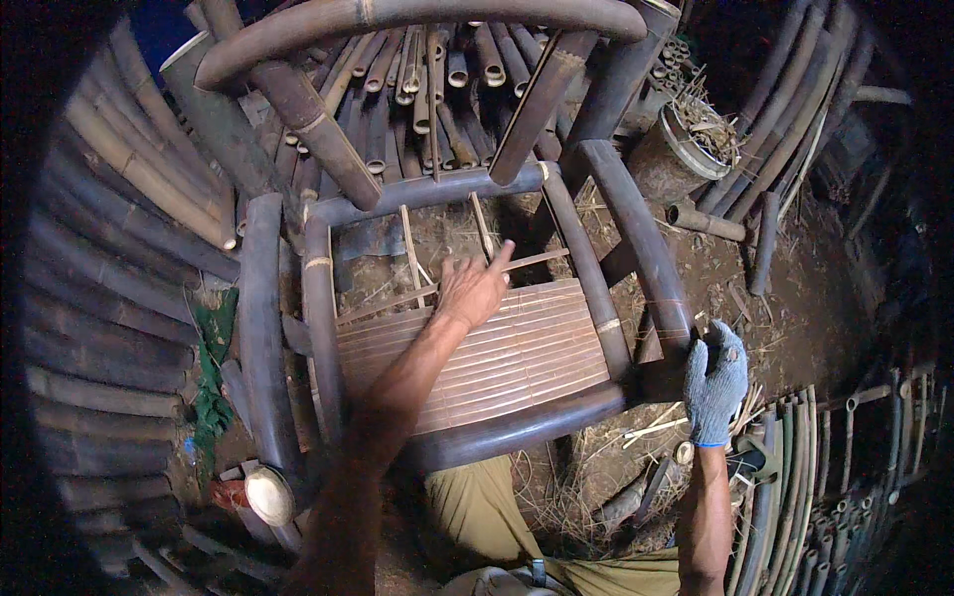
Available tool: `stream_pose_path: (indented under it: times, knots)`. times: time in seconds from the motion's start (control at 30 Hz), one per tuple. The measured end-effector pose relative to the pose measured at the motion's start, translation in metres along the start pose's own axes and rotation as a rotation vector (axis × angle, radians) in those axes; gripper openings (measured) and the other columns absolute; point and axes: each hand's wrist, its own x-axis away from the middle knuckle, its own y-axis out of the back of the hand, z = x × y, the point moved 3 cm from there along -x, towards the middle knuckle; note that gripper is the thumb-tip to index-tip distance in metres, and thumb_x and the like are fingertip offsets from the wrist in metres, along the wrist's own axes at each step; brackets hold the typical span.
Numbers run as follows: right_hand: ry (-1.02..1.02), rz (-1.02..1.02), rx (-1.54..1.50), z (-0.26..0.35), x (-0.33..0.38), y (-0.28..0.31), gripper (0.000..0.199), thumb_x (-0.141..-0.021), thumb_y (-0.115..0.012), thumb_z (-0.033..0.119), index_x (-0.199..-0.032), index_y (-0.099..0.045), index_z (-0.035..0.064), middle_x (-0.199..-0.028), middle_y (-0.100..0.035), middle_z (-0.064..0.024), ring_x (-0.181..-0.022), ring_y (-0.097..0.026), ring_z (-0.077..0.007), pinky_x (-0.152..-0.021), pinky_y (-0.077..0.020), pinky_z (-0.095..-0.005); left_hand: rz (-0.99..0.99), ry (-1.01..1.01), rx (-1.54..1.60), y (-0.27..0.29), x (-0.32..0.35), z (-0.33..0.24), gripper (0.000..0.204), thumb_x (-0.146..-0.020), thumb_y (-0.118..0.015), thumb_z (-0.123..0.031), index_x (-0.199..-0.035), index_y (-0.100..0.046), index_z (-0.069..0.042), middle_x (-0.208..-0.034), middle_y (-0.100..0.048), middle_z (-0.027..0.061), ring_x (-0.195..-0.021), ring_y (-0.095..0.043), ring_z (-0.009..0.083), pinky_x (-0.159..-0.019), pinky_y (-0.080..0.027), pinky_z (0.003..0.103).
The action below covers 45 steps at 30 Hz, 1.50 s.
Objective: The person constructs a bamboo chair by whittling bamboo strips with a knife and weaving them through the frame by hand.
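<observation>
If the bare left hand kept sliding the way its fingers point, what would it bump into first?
Probably the thin bamboo strip lying crosswise just past the fingertips of the left hand, at the edge of the slatted seat. Beyond it is the chair's dark back rail; depth is unclear.

Premises: a bamboo furniture workshop with an earthen floor. A part-built bamboo chair frame (pixel 477 298) stands at centre. Cut bamboo poles (pixel 437 70) are stacked behind it and line both sides. Right of it sits a container of offcuts (pixel 696 134); shavings (pixel 566 487) litter the ground before it.
</observation>
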Motion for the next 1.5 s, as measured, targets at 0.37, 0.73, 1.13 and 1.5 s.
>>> stream_pose_path:
  times: [0.37,0.73,1.13,1.5]
  knots:
    - [0.394,0.114,-0.144,0.13,-0.034,-0.015,0.055,-0.079,-0.069,0.015,-0.13,-0.053,0.0005,-0.125,-0.057,-0.0205,-0.119,-0.052,-0.0402,-0.106,-0.037,-0.0473,-0.006,0.025,-0.01,0.007,0.052,0.015,0.063,-0.079,-0.066,-0.052,-0.113,-0.063,0.001,-0.105,-0.061,0.0185,-0.103,-0.056,0.0342,-0.094,-0.039,0.044]
    - [0.449,0.871,-0.1,0.146,-0.061,-0.063,0.031,-0.091,-0.064,0.031,-0.102,-0.068,0.0026,-0.093,-0.071,-0.017,-0.085,-0.068,-0.0366,-0.079,-0.0544,-0.044,0.299,0.265,0.116,0.023,0.023,-0.015,0.077,-0.08,-0.053,-0.072,-0.096,-0.074,0.001,-0.112,-0.067,0.0259,-0.11,-0.062,0.0404,-0.094,-0.046,0.049]
    - [0.598,0.129,0.425,0.119,-0.179,-0.127,0.016,-0.084,-0.054,0.007,-0.086,-0.07,0.0069,-0.085,-0.067,-0.017,-0.08,-0.067,-0.0359,-0.069,-0.0539,-0.0445,0.07,0.413,0.424,-0.022,-0.029,0.051,0.027,-0.079,-0.056,-0.009,-0.099,-0.069,0.003,-0.102,-0.066,0.031,-0.1,-0.065,0.0456,-0.088,-0.052,0.049]
    - [0.695,1.29,-0.382,0.086,-0.068,-0.341,0.025,-0.083,-0.06,0.012,-0.104,-0.066,0.0,-0.093,-0.071,-0.0167,-0.082,-0.067,-0.0297,-0.072,-0.0537,-0.0367,0.393,0.255,0.53,-0.052,-0.043,0.035,0.036,-0.076,-0.058,-0.01,-0.107,-0.067,0.005,-0.112,-0.064,0.029,-0.108,-0.062,0.0417,-0.097,-0.048,0.045]
